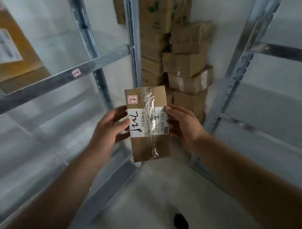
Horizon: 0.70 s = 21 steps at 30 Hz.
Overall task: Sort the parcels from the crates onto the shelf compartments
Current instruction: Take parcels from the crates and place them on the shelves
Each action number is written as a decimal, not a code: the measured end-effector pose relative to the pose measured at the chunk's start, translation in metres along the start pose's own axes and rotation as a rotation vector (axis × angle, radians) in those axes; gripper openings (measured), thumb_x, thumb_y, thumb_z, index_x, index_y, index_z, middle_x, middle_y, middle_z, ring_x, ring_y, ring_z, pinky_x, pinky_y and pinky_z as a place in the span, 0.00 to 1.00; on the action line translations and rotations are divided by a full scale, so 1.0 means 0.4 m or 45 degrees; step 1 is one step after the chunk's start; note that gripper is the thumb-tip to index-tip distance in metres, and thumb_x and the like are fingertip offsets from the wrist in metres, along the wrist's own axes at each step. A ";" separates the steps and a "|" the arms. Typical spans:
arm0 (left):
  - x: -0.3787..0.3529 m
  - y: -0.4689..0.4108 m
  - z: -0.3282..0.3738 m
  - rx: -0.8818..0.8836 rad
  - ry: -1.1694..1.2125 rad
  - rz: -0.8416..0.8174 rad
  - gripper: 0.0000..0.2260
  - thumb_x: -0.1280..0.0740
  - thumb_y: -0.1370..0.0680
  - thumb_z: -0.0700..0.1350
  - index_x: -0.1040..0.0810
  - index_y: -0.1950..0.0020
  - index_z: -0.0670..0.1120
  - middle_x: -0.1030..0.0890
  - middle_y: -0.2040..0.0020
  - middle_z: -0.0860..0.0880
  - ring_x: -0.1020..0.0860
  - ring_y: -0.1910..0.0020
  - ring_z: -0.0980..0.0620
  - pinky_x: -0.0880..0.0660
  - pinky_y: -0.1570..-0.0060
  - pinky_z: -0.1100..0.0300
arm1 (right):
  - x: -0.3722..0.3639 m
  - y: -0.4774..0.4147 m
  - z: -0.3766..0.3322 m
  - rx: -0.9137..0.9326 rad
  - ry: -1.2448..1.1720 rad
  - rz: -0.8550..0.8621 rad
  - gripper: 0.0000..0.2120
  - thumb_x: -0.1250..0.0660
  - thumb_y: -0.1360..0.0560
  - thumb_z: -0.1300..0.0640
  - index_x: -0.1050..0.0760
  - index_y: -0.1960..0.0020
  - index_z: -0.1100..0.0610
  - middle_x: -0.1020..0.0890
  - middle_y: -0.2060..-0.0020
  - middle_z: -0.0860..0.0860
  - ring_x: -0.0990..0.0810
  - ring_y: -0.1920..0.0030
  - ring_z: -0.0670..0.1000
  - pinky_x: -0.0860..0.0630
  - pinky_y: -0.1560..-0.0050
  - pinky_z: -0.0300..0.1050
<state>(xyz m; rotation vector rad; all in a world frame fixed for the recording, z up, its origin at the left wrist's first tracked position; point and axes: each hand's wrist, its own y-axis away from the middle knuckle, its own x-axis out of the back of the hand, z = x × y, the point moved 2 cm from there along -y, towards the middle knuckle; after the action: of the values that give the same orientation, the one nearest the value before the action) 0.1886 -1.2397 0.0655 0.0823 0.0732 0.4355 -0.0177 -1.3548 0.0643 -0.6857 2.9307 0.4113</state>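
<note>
The left shelf unit [61, 80], a galvanised steel rack, fills the view from 8 to 11 o'clock; a second rack [244, 44] stands from 1 to 4 o'clock, and the two meet in a corner of the room with pale walls and a grey concrete floor [151, 193]. A stack of cardboard boxes [184, 60] occupies that corner at 12 o'clock, between the rack uprights. A large brown carton [12, 51] with a white label rests on the upper left compartment at 10 o'clock. On the left shelf beam, a small red-bordered tag [76, 73] marks the compartment. The parcel [149, 123], a flat brown box sealed with clear tape, is held in the air at centre view, clear of both racks. The left hand [109, 128] grips its left edge and the right hand [182, 123] its right edge, the fingers [172, 111] of each closed against the sides with thumbs on the labelled face. A red-bordered sticker [132, 99] on the parcel appears to bear the same mark as the beam tag. Judged step: label reading and compartment matching. The next move calls for carrying the parcel toward 10 o'clock and placing it flat on the tagged compartment. A dark shoe [181, 223] shows at 6 o'clock.
</note>
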 end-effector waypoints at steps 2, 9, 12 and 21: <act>0.015 -0.011 -0.010 -0.010 0.013 0.112 0.16 0.33 0.17 0.39 0.23 0.29 0.47 0.14 0.38 0.48 0.15 0.40 0.46 0.19 0.45 0.48 | -0.023 -0.071 0.000 -0.036 0.027 -0.114 0.12 0.32 0.16 0.53 0.18 0.36 0.55 0.11 0.48 0.53 0.13 0.46 0.56 0.19 0.50 0.50; 0.067 0.006 -0.057 0.066 0.071 0.487 0.21 0.34 0.18 0.35 0.27 0.26 0.50 0.15 0.38 0.45 0.16 0.38 0.44 0.19 0.37 0.44 | -0.144 -0.245 0.045 -0.182 0.144 -0.520 0.13 0.34 0.15 0.51 0.19 0.32 0.49 0.12 0.45 0.50 0.16 0.38 0.55 0.18 0.37 0.60; 0.104 0.024 -0.086 0.085 0.124 0.654 0.24 0.33 0.19 0.31 0.27 0.27 0.51 0.14 0.40 0.42 0.17 0.38 0.40 0.21 0.34 0.42 | -0.222 -0.279 0.091 -0.179 0.266 -0.686 0.14 0.38 0.14 0.47 0.20 0.31 0.43 0.12 0.44 0.49 0.16 0.37 0.55 0.21 0.34 0.67; 0.228 0.013 -0.164 0.126 0.157 0.894 0.28 0.31 0.20 0.35 0.30 0.26 0.58 0.15 0.36 0.52 0.19 0.35 0.45 0.28 0.29 0.32 | -0.423 -0.328 0.215 0.072 0.482 -0.976 0.21 0.29 0.18 0.55 0.24 0.28 0.42 0.13 0.43 0.44 0.15 0.41 0.46 0.18 0.39 0.52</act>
<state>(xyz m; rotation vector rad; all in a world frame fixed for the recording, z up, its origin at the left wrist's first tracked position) 0.2632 -1.1923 -0.0039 0.1795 0.1893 1.1394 0.1957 -1.3722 -0.0219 -1.9335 2.6574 0.1182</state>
